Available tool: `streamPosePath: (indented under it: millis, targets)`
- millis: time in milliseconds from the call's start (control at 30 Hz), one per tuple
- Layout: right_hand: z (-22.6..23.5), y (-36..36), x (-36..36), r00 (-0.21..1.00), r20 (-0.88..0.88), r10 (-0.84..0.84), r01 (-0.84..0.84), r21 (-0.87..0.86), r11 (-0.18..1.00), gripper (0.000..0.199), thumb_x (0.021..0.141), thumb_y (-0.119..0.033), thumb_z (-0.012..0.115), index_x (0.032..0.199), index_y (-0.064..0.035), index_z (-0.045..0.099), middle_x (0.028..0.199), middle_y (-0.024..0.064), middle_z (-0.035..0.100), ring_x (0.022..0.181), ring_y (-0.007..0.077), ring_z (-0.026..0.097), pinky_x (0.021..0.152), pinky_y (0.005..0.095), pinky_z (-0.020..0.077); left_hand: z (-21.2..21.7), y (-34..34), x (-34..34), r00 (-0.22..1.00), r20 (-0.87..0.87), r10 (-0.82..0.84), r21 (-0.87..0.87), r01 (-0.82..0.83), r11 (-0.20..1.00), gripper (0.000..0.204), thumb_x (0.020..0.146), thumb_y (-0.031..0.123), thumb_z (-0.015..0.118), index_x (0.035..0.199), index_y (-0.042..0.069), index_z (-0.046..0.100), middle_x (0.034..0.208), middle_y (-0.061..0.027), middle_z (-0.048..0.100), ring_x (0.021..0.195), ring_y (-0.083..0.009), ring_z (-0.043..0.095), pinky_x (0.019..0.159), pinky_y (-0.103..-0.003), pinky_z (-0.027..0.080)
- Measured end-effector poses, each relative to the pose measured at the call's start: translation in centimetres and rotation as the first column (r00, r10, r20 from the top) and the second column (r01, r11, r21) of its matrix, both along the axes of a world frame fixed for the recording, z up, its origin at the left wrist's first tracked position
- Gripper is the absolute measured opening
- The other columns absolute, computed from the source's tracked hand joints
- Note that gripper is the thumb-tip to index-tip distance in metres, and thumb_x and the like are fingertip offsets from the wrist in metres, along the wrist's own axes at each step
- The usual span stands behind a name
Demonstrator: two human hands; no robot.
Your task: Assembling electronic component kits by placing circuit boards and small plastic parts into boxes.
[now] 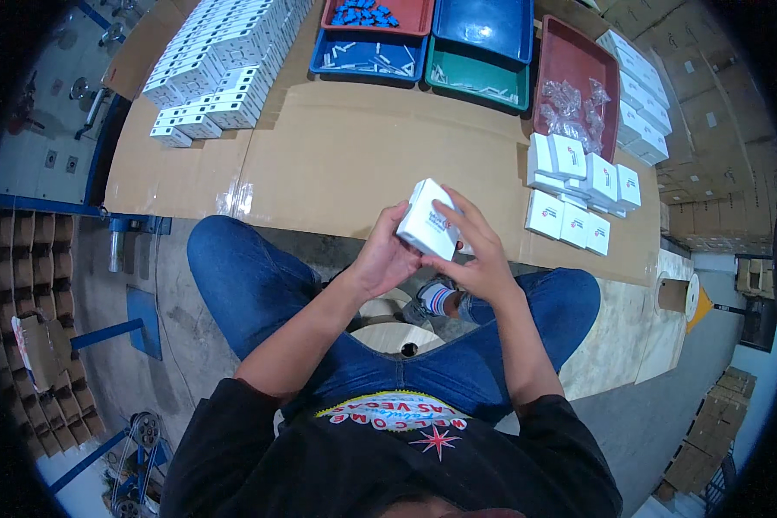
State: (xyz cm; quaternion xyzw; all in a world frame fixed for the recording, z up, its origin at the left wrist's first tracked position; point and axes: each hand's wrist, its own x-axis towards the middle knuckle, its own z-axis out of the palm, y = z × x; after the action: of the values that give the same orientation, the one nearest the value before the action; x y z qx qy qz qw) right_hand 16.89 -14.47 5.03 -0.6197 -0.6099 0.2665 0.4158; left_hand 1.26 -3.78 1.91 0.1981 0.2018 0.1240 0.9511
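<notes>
One small white box [425, 226], smooth-sided with a small printed mark, is tilted near the cardboard-covered table [337, 164]; the left hand [383, 257] and right hand [483, 263] grip it with bent fingers.

Room ahead over the cardboard [354, 147] — trays [483, 30] block beyond.

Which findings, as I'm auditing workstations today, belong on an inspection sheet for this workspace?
Surface: cardboard sheet under trays and stacks.
Job's things: white box, tilted, held at the sheet's near edge.
Clutter: stacked white units, far left; piled boxes, right; red tray holding clear plastic.
Grip: left hand and right hand both hold the white box.
Cables: thin dark line on the floor, left; possibly a cord.
Surroundings: cartons, right.
</notes>
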Motion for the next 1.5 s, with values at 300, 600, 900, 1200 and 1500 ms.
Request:
streamPosePath:
  millis: [300,600,900,1200,1500]
  targets:
    - [-0.3,-0.1,-0.6,0.963,-0.213,-0.167,0.128,-0.187,0.974,0.078,0.078,-0.033,0.086,0.147,-0.0138,0.054,0.151,0.0164,0.043,0.13,0.0338,0.054,0.101,0.0428,0.0501,-2.8,-0.7,0.4,0.964,-0.265,-0.003,0.439,0.124,0.89,0.062,0.109,0.052,0.034,0.148,0.006,0.042,0.137,-0.0094,0.057,0.118,-0.0196,0.059,0.104,-0.038,0.046]
    - [-0.2,0.1,0.6,0.98,0.193,-0.052,0.049,0.016,0.999,0.088,0.07,-0.028,0.09,0.149,-0.0252,0.053,0.165,0.0152,0.027,0.147,0.0382,0.037,0.116,0.0461,0.0383,0.1,1.1,0.0,0.995,-0.094,-0.017,0.145,0.031,0.989,0.088,0.1,0.074,0.018,0.153,0.007,0.036,0.142,-0.018,0.054,0.131,-0.03,0.056,0.11,-0.045,0.046]
    - [-0.4,0.5,0.2,0.984,0.142,-0.103,0.092,0.084,0.992,0.068,0.067,-0.033,0.09,0.125,-0.006,0.066,0.139,0.0143,0.062,0.133,0.0351,0.054,0.11,0.0448,0.0431,-1.0,-0.3,0.2,0.998,-0.002,-0.057,0.052,0.057,0.997,0.101,0.091,0.084,0.014,0.155,0.008,0.032,0.148,-0.0178,0.049,0.137,-0.031,0.05,0.115,-0.047,0.042]
    - [-1.8,0.5,0.2,0.957,0.24,-0.166,0.12,0.193,0.974,0.058,0.068,-0.045,0.087,0.107,-0.0061,0.07,0.114,0.0098,0.072,0.109,0.0317,0.065,0.095,0.0437,0.0492,-0.3,-2.5,1.0,0.99,-0.141,0.0,-0.009,-0.001,1.0,0.083,0.099,0.073,0.028,0.149,0.007,0.038,0.139,-0.0159,0.054,0.13,-0.0276,0.055,0.111,-0.041,0.044]
    - [-1.1,0.5,-0.7,0.989,0.092,-0.114,0.111,0.036,0.993,0.081,0.071,-0.051,0.084,0.134,-0.0069,0.059,0.135,0.017,0.057,0.122,0.0371,0.057,0.105,0.0452,0.0466,0.8,-2.0,0.6,0.962,-0.218,-0.166,0.06,0.183,0.981,0.093,0.093,0.082,0.023,0.154,0.013,0.031,0.14,-0.0147,0.053,0.13,-0.0265,0.055,0.108,-0.043,0.046]
